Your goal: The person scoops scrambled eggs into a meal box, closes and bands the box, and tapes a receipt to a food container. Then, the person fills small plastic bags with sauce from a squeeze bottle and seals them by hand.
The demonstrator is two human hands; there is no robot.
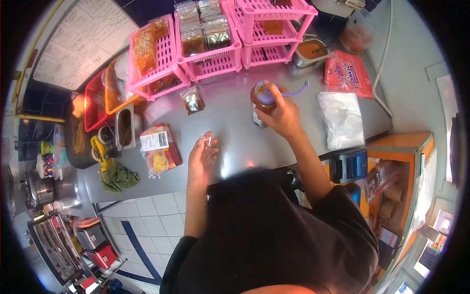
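Observation:
My right hand (284, 115) is closed around a brown bottle (258, 117) with a purple lid and a purple strap sticking out to the right. The bottle is at the middle of the steel counter (230, 142). Near the counter's front edge, my left hand (199, 159) pinches a small clear plastic bag (207, 139) between thumb and fingers. Left of that hand lies a labelled red-brown packet (169, 147), with a small clear pack of yellow food (159, 161) over its lower part. Behind it is a small filled sachet (192, 100).
Pink stacked baskets (210, 54) of filled sachets line the back. A metal pan of orange sauce (311, 50), a red printed bag (347, 73) and a stack of clear bags (341, 120) are at the right. A green cloth (119, 177) and a steel container (125, 127) sit left.

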